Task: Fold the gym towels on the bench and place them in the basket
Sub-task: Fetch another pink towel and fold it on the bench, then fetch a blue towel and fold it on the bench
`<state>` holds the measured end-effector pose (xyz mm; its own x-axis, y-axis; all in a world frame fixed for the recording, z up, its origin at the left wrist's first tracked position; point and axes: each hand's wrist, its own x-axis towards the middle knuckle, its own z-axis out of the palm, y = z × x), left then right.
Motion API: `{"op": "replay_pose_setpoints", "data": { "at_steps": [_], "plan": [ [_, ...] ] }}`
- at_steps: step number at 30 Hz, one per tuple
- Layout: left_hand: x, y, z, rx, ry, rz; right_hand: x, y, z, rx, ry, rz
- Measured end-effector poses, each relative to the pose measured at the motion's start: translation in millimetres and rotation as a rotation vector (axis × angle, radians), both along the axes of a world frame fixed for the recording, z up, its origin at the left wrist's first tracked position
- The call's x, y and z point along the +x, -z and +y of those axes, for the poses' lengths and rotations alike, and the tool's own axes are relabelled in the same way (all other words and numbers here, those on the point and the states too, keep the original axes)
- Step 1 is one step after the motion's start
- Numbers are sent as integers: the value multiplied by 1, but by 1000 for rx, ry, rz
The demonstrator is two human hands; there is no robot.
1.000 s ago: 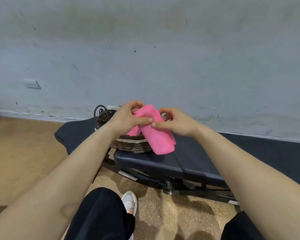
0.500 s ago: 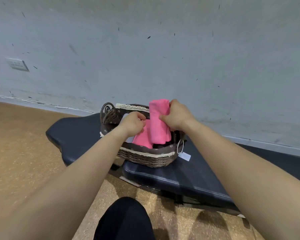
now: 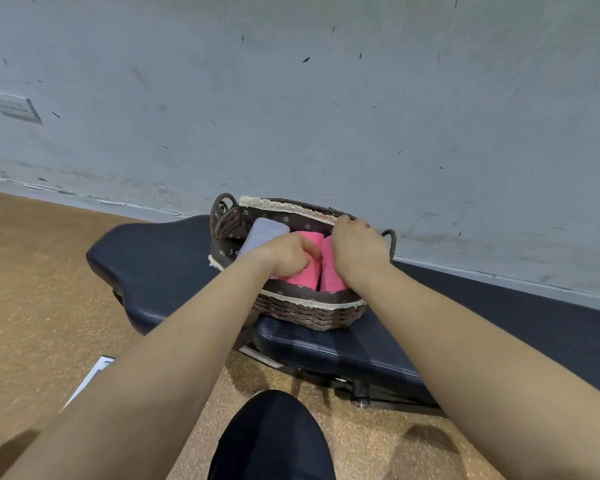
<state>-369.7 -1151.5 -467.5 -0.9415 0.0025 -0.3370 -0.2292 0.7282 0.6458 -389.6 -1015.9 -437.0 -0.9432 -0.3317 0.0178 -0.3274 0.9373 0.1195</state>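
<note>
A brown wicker basket (image 3: 309,315) with a lace-trimmed lining stands on the black padded bench (image 3: 160,265). Inside it, a folded grey towel (image 3: 264,233) lies at the left and two folded pink towels stand side by side. My left hand (image 3: 286,252) has its fingers curled over the left pink towel (image 3: 303,277), at the gap between the two. My right hand (image 3: 357,251) grips the top of the right pink towel (image 3: 331,283), which is down inside the basket; its fingertips reach the far rim. The towel's upper part is hidden under that hand.
The bench runs along a grey wall (image 3: 291,116), with bare padding left and right of the basket. Brown cork-like floor (image 3: 42,289) lies to the left. A white sheet (image 3: 90,379) lies on the floor near my left forearm. My dark-trousered knee (image 3: 274,434) is at the bottom.
Both hands carried the folded pink towel from above the bench to the basket. It now stands low inside, beside the other pink towel. My left hand moved onto that neighbouring towel.
</note>
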Motion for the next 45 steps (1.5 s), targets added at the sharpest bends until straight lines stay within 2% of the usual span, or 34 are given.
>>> {"op": "replay_pose_setpoints", "data": {
  "at_steps": [2, 6, 9, 13, 17, 19, 23, 27, 33, 37, 42, 45],
  "plan": [
    [3, -5, 3, -74, 39, -4, -6, -4, 3, 86, -124, 70],
    [-5, -4, 1, -88, 49, -25, -17, -16, 9, 348, -345, -156],
    [-10, -3, 0, -73, 52, -60, -27, -11, 14, 534, -387, -170],
    [-17, -3, 3, -131, 119, -90, -41, 3, 14, 552, -396, -198],
    [-20, -1, 8, -188, 131, -98, -47, -1, 14, 567, -383, -321],
    [-21, -1, 15, -274, 133, -101, -49, -10, 15, 483, -392, -347],
    [-25, 1, 30, -445, 180, -160, -59, -20, 21, 317, -442, -219],
    [-34, 5, 39, -588, 224, -260, -66, -15, 28, 383, -484, -256],
    [-41, 8, 53, -772, 238, -255, -76, -5, 28, 419, -436, -296],
    [-40, 1, 45, -667, 230, -287, -72, -10, 30, 284, -408, -287],
    [-17, -37, 21, -200, 59, -161, -54, -37, 50, -44, -344, -218],
    [1, -62, 25, -192, 16, -26, -39, -58, 69, -126, -311, -166]
  ]
}}
